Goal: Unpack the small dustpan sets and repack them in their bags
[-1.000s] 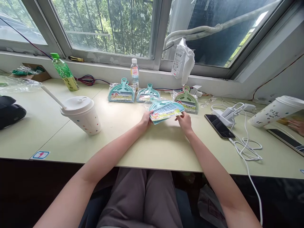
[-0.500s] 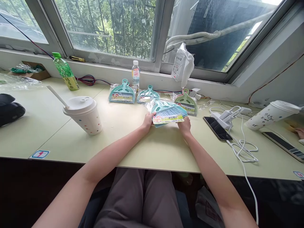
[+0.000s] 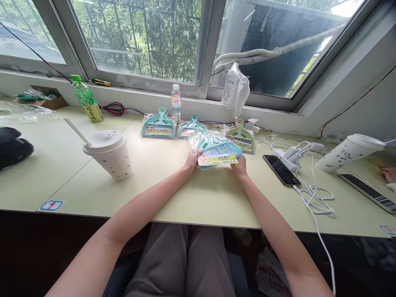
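Observation:
Both my hands hold a teal hand brush in a clear plastic bag (image 3: 216, 149) by its lower corners, just above or on the pale green desk. My left hand (image 3: 192, 161) grips its left side and my right hand (image 3: 239, 167) its right side. A yellow and white label card (image 3: 217, 160) crosses the blue bristles. Behind it, near the window ledge, lie several similar bagged brushes: a teal one (image 3: 158, 124), a smaller teal one (image 3: 192, 127) and a green one (image 3: 241, 139).
A dotted paper cup with a straw (image 3: 108, 156) stands left of my hands, and a phone (image 3: 281, 170) with white cables (image 3: 312, 194) lies right. Bottles (image 3: 176, 103) stand along the ledge. A co-worker's hand (image 3: 389, 175) shows at the far right beside another cup (image 3: 349, 152).
The bagged brush has turned from a tilted angle to nearly level between my hands, its label now running almost horizontally. My view has shifted slightly.

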A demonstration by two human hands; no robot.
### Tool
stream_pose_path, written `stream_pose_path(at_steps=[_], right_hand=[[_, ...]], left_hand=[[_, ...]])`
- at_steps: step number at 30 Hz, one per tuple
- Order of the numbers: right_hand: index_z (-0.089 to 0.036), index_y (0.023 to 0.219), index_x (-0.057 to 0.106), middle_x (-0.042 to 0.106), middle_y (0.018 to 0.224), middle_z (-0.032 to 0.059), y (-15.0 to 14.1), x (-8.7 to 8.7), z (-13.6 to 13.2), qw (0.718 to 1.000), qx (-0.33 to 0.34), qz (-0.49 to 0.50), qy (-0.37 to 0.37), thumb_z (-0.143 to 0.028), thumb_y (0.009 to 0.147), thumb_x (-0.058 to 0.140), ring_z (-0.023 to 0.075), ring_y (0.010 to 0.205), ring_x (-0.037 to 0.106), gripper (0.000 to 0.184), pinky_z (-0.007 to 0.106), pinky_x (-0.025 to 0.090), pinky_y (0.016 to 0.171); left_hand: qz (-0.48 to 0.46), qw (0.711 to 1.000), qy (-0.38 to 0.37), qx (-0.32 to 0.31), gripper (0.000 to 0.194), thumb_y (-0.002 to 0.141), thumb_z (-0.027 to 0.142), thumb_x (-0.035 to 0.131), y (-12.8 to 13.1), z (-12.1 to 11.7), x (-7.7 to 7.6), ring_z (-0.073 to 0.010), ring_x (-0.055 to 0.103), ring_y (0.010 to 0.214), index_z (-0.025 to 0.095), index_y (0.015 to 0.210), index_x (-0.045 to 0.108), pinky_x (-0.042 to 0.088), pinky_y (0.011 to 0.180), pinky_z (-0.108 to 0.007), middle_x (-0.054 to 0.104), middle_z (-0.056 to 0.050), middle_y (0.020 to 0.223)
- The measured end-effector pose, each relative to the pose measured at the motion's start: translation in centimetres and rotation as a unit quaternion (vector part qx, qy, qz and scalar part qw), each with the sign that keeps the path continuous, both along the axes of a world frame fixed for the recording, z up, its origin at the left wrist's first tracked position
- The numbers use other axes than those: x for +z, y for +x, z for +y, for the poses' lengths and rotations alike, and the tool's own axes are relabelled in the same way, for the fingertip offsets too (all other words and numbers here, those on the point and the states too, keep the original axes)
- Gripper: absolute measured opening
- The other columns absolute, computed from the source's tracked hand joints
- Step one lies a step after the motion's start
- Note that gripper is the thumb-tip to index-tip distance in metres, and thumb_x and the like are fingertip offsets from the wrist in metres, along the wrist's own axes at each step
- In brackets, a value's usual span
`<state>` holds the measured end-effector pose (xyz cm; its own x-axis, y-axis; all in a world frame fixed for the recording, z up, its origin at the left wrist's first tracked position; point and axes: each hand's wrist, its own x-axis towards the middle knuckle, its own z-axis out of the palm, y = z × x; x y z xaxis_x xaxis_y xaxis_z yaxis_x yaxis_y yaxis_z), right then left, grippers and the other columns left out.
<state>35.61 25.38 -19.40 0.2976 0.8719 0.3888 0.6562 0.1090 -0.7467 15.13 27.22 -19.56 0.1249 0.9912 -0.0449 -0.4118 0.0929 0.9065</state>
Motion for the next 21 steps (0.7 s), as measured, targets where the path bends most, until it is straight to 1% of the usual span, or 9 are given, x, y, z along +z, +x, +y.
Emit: stream_pose_path(at_steps=[3,7,10,12,16,19,21], right_hand=[[-0.018,0.053,0.047,0.060,0.057,0.0062,0.1,-0.1,0.0,0.999,-0.017,-0.040,0.031,-0.022,0.069,0.049,0.0128,0.052,0.043,0.016,0.024,0.028,0.048],[-0.017,0.055,0.052,0.063,0.063,0.0094,0.6,-0.1,0.3,0.990,-0.028,-0.137,0.032,-0.012,0.068,0.049,0.0138,0.052,0.044,0.015,0.026,0.029,0.050],[-0.015,0.061,0.058,0.065,0.073,0.0129,0.7,0.0,0.6,0.976,0.008,-0.216,0.034,-0.007,0.068,0.052,0.0170,0.060,0.051,0.012,0.027,0.035,0.054],[-0.013,0.067,0.062,0.066,0.080,0.0143,0.6,0.1,0.6,0.969,0.031,-0.240,0.041,-0.007,0.072,0.051,0.0189,0.066,0.055,0.014,0.028,0.038,0.058],[-0.015,0.077,0.065,0.066,0.087,0.0135,0.5,-0.1,0.6,0.973,0.022,-0.226,0.035,-0.010,0.076,0.047,0.0209,0.071,0.056,0.019,0.029,0.040,0.060],[-0.019,0.092,0.065,0.066,0.095,0.0105,1.0,-0.7,0.8,0.986,0.018,-0.164,0.026,-0.014,0.071,0.052,0.0208,0.071,0.057,0.025,0.029,0.039,0.058],[-0.021,0.095,0.062,0.067,0.088,0.0069,1.4,-1.1,1.0,0.994,0.025,-0.104,0.021,-0.015,0.068,0.054,0.0200,0.067,0.056,0.029,0.028,0.040,0.056]], left_hand=[[-0.005,1.000,-0.003,0.002,0.022,0.080,0.025,0.061,0.1,0.0,-0.2,-0.0216,0.070,0.077,0.013,0.098,0.058,0.056,0.074,-0.032,0.070,-0.008,0.084],[-0.005,1.000,-0.004,0.010,0.022,0.081,0.024,0.060,0.0,0.2,-0.3,-0.0214,0.069,0.077,0.012,0.099,0.058,0.056,0.071,-0.031,0.070,-0.008,0.085],[-0.013,1.000,-0.012,0.023,0.023,0.080,0.023,0.060,-0.2,0.5,-0.3,-0.0209,0.069,0.078,0.013,0.101,0.057,0.056,0.071,-0.031,0.070,-0.007,0.085],[-0.010,0.999,-0.017,0.030,0.023,0.079,0.023,0.062,-0.3,0.6,-0.3,-0.0204,0.069,0.077,0.013,0.099,0.057,0.056,0.072,-0.031,0.069,-0.006,0.083],[-0.008,1.000,0.004,0.017,0.025,0.078,0.024,0.062,-0.3,0.5,-0.2,-0.0203,0.069,0.077,0.014,0.100,0.057,0.056,0.073,-0.032,0.070,-0.006,0.087],[0.005,1.000,0.021,-0.006,0.026,0.078,0.026,0.064,-0.2,0.0,-0.1,-0.0207,0.069,0.075,0.016,0.101,0.056,0.056,0.071,-0.033,0.070,-0.006,0.088],[0.016,0.999,0.028,-0.024,0.027,0.077,0.028,0.065,0.0,-0.4,0.0,-0.0207,0.069,0.073,0.016,0.099,0.055,0.056,0.068,-0.032,0.070,-0.006,0.086]])
